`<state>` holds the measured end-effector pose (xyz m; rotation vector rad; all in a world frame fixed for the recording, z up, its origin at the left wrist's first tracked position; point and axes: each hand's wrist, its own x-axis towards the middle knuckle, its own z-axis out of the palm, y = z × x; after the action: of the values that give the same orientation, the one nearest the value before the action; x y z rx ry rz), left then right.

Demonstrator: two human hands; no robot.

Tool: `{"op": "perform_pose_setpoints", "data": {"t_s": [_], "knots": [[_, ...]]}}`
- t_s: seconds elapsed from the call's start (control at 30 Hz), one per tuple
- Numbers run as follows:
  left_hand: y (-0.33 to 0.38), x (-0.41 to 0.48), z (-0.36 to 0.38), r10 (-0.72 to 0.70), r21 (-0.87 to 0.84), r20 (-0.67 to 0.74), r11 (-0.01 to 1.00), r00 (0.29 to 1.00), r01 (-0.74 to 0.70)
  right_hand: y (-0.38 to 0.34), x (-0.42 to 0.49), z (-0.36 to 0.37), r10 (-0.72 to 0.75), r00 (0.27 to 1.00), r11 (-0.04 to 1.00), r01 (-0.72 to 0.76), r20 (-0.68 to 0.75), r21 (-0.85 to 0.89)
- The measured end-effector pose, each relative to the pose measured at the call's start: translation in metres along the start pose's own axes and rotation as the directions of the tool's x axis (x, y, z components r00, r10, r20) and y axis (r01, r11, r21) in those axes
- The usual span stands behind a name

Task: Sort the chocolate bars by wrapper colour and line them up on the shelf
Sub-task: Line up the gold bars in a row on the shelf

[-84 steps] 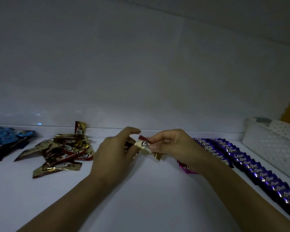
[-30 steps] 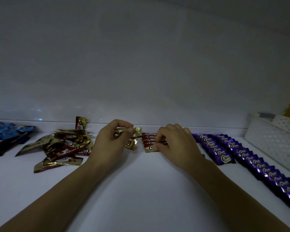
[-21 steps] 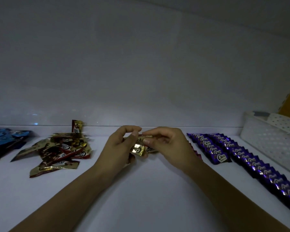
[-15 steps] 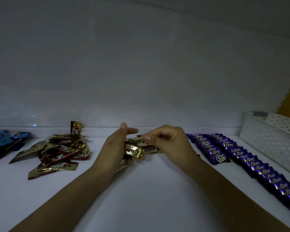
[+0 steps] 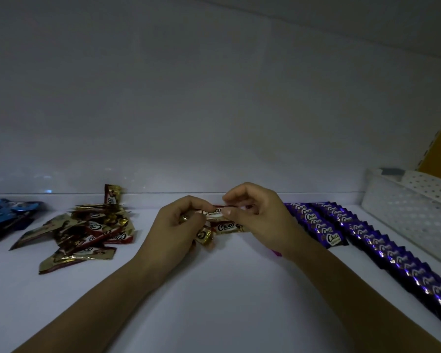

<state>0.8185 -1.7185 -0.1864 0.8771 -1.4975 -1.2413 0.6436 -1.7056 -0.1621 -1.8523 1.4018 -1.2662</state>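
Note:
At the middle of the white shelf (image 5: 214, 289) my left hand (image 5: 173, 233) grips a few red-and-gold chocolate bars (image 5: 205, 235). My right hand (image 5: 257, 220) pinches one red-and-gold bar (image 5: 215, 212) by its end, just above another red-and-gold bar (image 5: 227, 227) that lies below it. A loose heap of red-and-gold bars (image 5: 87, 233) lies to the left. Two lined-up rows of purple bars (image 5: 367, 240) run along the right. Blue bars (image 5: 3, 215) lie at the far left edge. A pink wrapper (image 5: 276, 253) peeks out under my right wrist.
A white perforated basket (image 5: 413, 215) stands at the right end of the shelf. The white back wall rises right behind the bars. One red-and-gold bar (image 5: 111, 194) leans upright against it. Bare shelf surface lies in front of my hands.
One second ago my right hand pressed bars down in a short row on the shelf. It has since come back to my left hand and taken one bar from the bunch.

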Motion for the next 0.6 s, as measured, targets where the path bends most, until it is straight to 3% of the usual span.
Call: {"op": "perform_pose_setpoints", "data": {"t_s": [0.13,0.3,0.53,0.6], "knots": [[-0.004,0.001,0.003,0.061,0.107,-0.067,0.993,0.996,-0.054,0.001,0.0,-0.009,0.077,0.992,0.997,-0.077,0.103,-0.008],[-0.006,0.01,-0.007,-0.112,-0.078,-0.252,0.992,0.961,0.095,0.011,0.002,-0.016,0.178,0.981,0.916,-0.136,0.076,-0.378],[-0.007,0.008,-0.008,-0.117,-0.052,-0.23,0.993,0.966,0.108,0.005,-0.004,-0.008,0.083,0.996,0.795,-0.041,0.041,-0.605],[-0.004,0.007,-0.007,-0.121,-0.138,-0.214,0.986,0.969,0.093,0.005,-0.004,-0.007,0.078,0.996,0.786,-0.039,0.037,-0.617]]}}
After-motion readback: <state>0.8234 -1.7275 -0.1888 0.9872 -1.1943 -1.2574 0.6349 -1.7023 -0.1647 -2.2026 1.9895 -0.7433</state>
